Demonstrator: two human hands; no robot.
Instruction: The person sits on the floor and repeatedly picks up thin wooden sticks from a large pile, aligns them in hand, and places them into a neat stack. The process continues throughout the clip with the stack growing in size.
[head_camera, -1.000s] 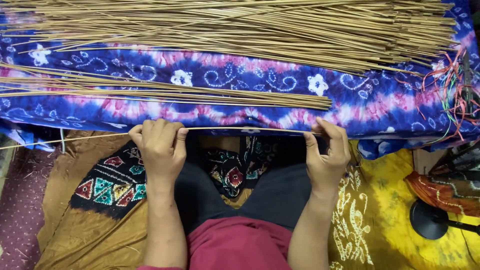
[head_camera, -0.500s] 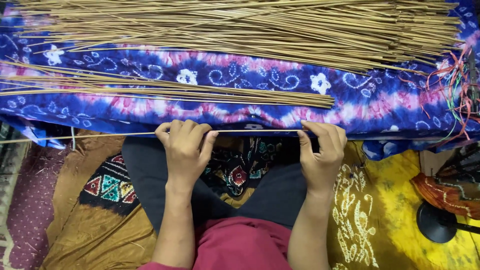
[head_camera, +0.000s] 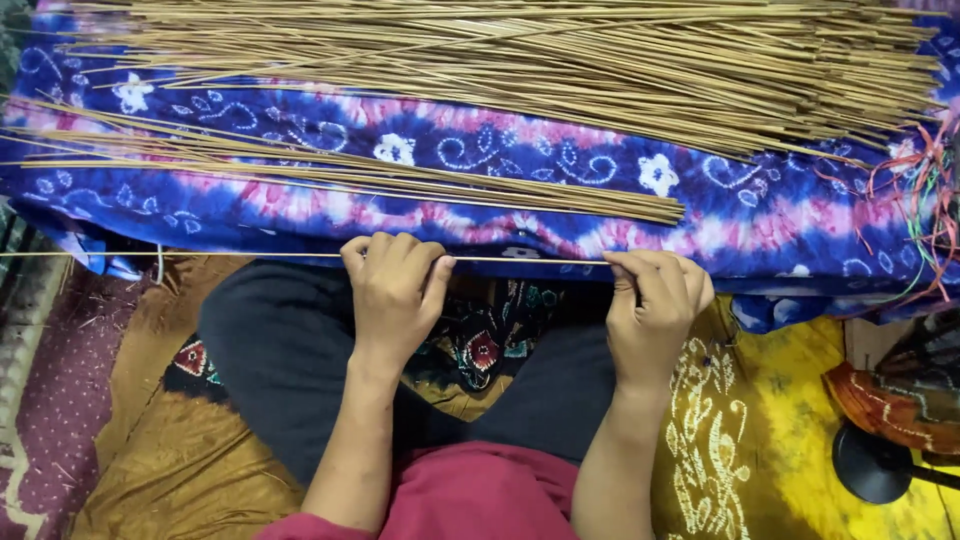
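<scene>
Thin stick (head_camera: 520, 260) lies level across lap, just below edge of blue-and-pink cloth (head_camera: 300, 205). Left hand (head_camera: 395, 290) curls fingers over stick, pinching it. Right hand (head_camera: 655, 300) pinches its right end, fingers pressed together. Small bundle of sticks (head_camera: 350, 170) rests on cloth above hands; big pile (head_camera: 520, 60) lies farther up. Black fan base (head_camera: 872, 465) sits at right on yellow cloth (head_camera: 780, 400).
</scene>
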